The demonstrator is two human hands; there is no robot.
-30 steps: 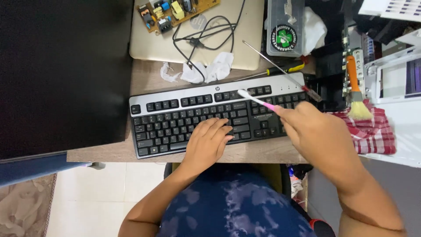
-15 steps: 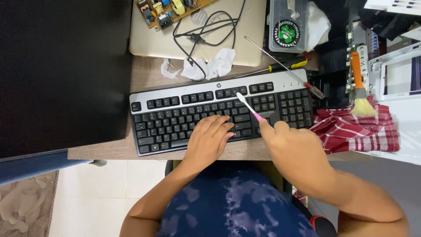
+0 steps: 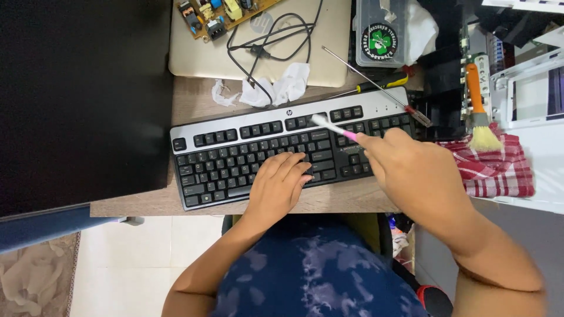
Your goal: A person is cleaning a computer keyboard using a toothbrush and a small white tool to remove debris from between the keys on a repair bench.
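A black and silver keyboard (image 3: 235,158) lies along the front edge of a wooden desk (image 3: 194,100). My left hand (image 3: 279,185) rests flat on the keys near the keyboard's middle, fingers together, holding it down. My right hand (image 3: 411,170) grips a pink and white toothbrush (image 3: 332,126), whose white head touches the upper key rows right of centre. The toothbrush handle is mostly hidden inside my fist.
Behind the keyboard lie crumpled tissue (image 3: 276,88), a closed laptop (image 3: 305,53) with a black cable (image 3: 270,41) and a circuit board (image 3: 217,12), and a screwdriver (image 3: 376,79). At right sit a paintbrush (image 3: 479,111) and a checked cloth (image 3: 499,167). A black panel (image 3: 76,100) fills the left.
My right hand moved left along the keyboard with the toothbrush, from the right end toward the middle keys. My left hand stayed on the keys.
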